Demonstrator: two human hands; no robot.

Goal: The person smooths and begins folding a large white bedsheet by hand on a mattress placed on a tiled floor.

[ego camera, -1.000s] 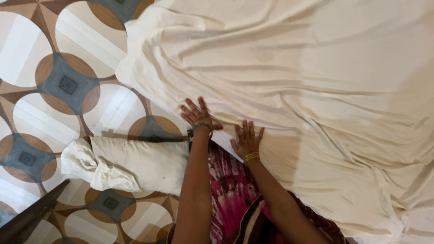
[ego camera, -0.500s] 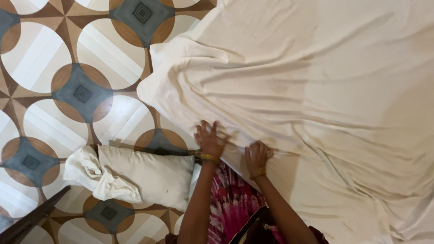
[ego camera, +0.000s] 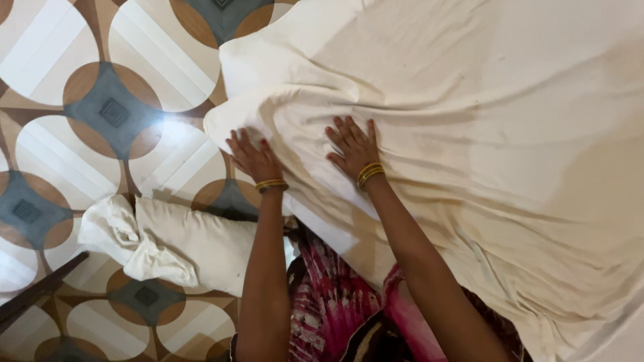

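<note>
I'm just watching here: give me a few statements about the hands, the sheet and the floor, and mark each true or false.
1. Both hands lie flat on the cream sheet. True: the left hand and the right hand press on it with fingers spread.
2. The right hand grips a pillow. False: the pillow lies on the floor, untouched.
3. The floor is plain grey. False: it has patterned tiles with circles in brown, white and grey.
4. Both wrists wear bangles. True.
5. The sheet is smooth. False: it is creased around the hands.
</note>
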